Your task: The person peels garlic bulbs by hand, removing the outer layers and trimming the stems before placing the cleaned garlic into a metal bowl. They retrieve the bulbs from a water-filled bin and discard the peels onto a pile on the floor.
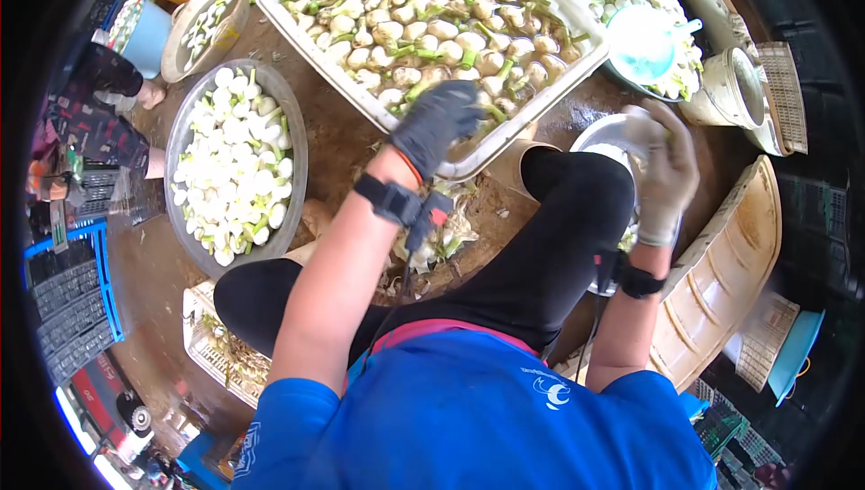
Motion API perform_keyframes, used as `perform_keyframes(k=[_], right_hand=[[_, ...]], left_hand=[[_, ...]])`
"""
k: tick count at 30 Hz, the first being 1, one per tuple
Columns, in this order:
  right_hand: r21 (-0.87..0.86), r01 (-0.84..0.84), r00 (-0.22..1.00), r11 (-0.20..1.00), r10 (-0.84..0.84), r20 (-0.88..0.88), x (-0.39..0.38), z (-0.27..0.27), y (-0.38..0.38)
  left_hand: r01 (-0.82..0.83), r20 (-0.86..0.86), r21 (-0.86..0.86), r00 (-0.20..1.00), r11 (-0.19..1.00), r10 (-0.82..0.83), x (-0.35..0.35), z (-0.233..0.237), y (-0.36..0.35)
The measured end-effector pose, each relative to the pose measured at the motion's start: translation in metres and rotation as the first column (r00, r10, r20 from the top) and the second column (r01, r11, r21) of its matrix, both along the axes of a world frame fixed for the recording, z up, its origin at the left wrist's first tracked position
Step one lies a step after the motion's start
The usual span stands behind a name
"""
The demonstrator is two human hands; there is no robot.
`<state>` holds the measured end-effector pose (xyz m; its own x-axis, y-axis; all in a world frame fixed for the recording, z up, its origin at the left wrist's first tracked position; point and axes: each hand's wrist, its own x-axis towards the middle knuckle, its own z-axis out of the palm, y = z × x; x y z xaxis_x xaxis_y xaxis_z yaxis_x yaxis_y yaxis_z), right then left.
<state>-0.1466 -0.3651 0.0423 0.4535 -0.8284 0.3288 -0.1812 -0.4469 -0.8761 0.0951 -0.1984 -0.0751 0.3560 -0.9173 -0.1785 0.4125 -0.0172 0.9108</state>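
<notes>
My left hand (pixel 439 125), in a dark glove, reaches onto the near edge of a big white tray (pixel 297 35) heaped with unpeeled bulbs with green stalks (pixel 432 13); its fingers curl over the bulbs, and whether it grips one is hidden. My right hand (pixel 665 170), in a light glove, is held above a metal bowl (pixel 595 134) beside my right knee, fingers closed around something small and pale that I cannot identify. Both wrists wear black bands.
A round metal basin (pixel 293 143) of peeled white bulbs sits left of my knees. A smaller basin (pixel 203 26), a turquoise bowl (pixel 644 44), woven baskets (pixel 721 274) and crates surround me. Another person's legs (pixel 108 121) are at far left. Peelings litter the muddy floor.
</notes>
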Motion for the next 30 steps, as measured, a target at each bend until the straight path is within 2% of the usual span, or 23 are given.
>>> perform_keyframes(k=[1, 2, 3, 4, 5, 6, 7, 8, 10, 11, 13, 14, 16, 18, 19, 20, 22, 24, 25, 26, 28, 29, 30], right_hand=[[0.109, 0.101, 0.994, 0.989, -0.105, 0.031, -0.016, 0.004, -0.007], [-0.069, 0.193, 0.954, 0.979, -0.204, -0.221, -0.036, 0.005, -0.018], [-0.164, 0.205, 0.944, 0.965, -0.239, -0.228, -0.053, 0.001, -0.026], [-0.256, 0.210, 0.934, 0.944, -0.271, -0.232, -0.064, -0.005, -0.030], [-0.251, 0.211, 0.933, 0.944, -0.272, -0.237, -0.067, -0.005, -0.026], [-0.089, 0.244, 0.949, 0.966, -0.256, -0.185, -0.068, -0.004, -0.020], [0.076, 0.263, 0.959, 0.962, -0.252, -0.130, -0.067, -0.004, -0.014], [0.078, 0.268, 0.957, 0.960, -0.256, -0.136, -0.061, -0.004, -0.010], [0.103, 0.192, 0.973, 0.976, -0.175, -0.150, -0.045, -0.005, 0.002], [0.023, 0.130, 0.978, 0.991, -0.124, -0.169, -0.033, -0.005, 0.009], [-0.064, 0.017, 0.984, 0.998, -0.029, -0.175, -0.005, -0.004, 0.026], [-0.068, -0.027, 0.987, 0.997, 0.016, -0.158, 0.008, -0.002, 0.037], [-0.004, -0.154, 0.981, 0.988, 0.152, -0.118, 0.028, -0.008, 0.052], [0.070, -0.247, 0.960, 0.967, 0.254, -0.116, 0.044, -0.020, 0.069], [0.078, -0.286, 0.950, 0.955, 0.293, -0.104, 0.053, -0.022, 0.078], [0.086, -0.328, 0.938, 0.941, 0.335, -0.092, 0.061, -0.022, 0.087], [0.055, -0.378, 0.923, 0.924, 0.381, -0.051, 0.078, -0.021, 0.104], [0.020, -0.429, 0.903, 0.903, 0.429, -0.012, 0.091, -0.014, 0.119], [0.000, -0.462, 0.887, 0.887, 0.462, 0.009, 0.097, -0.007, 0.126], [-0.021, -0.493, 0.869, 0.870, 0.494, 0.028, 0.102, -0.002, 0.134], [-0.044, -0.522, 0.851, 0.852, 0.524, 0.030, 0.109, 0.001, 0.149], [-0.041, -0.545, 0.838, 0.837, 0.546, 0.004, 0.110, 0.004, 0.156], [-0.037, -0.565, 0.825, 0.824, 0.565, -0.025, 0.111, 0.007, 0.162]], left_hand=[[-0.111, -0.060, 0.253, 0.990, 0.961, 0.130, 0.006, 0.005, -0.005], [-0.194, -0.082, 0.495, 0.960, 0.847, 0.268, 0.013, 0.009, -0.010], [-0.126, 0.611, 0.317, 0.785, 0.940, -0.101, 0.034, -0.057, 0.005], [-0.120, 0.608, 0.322, 0.787, 0.939, -0.108, 0.035, -0.061, -0.008], [-0.139, 0.338, 0.500, 0.940, 0.855, -0.045, 0.031, -0.063, -0.022], [-0.094, 0.052, 0.661, 0.995, 0.745, 0.079, 0.027, -0.065, -0.030], [-0.044, 0.366, 0.615, 0.900, 0.787, -0.236, 0.027, -0.070, -0.024], [-0.094, 0.328, 0.703, 0.922, 0.705, -0.204, 0.024, -0.074, -0.038], [-0.056, 0.119, 0.833, 0.990, 0.550, -0.079, 0.022, -0.080, -0.052], [-0.053, 0.120, 0.831, 0.989, 0.553, -0.084, 0.025, -0.096, -0.053], [-0.027, 0.115, 0.660, 0.991, 0.751, -0.066, 0.040, -0.137, -0.042], [0.034, 0.394, 0.575, 0.864, 0.818, -0.313, 0.040, -0.112, -0.028], [-0.019, 0.772, 0.482, 0.483, 0.876, -0.414, 0.026, -0.042, -0.009], [-0.048, 0.618, 0.218, 0.780, 0.975, -0.100, 0.017, -0.023, 0.015], [-0.035, 0.540, 0.248, 0.835, 0.968, -0.108, 0.012, 0.002, 0.027], [-0.083, 0.502, 0.228, 0.863, 0.970, -0.044, -0.002, 0.043, 0.041], [-0.243, 0.819, 0.235, 0.571, 0.941, -0.057, -0.014, 0.072, 0.073], [-0.287, 0.774, 0.207, 0.633, 0.935, 0.023, -0.025, 0.087, 0.101], [-0.293, 0.839, 0.231, 0.542, 0.928, -0.037, -0.031, 0.109, 0.108], [-0.311, 0.843, 0.230, 0.538, 0.922, -0.029, -0.035, 0.107, 0.121], [-0.439, 0.982, 0.158, 0.161, 0.885, -0.096, -0.043, 0.103, 0.142], [-0.493, 0.963, 0.256, 0.206, 0.831, -0.174, -0.048, 0.107, 0.150], [-0.503, 0.964, 0.249, 0.207, 0.828, -0.165, -0.051, 0.109, 0.151]])
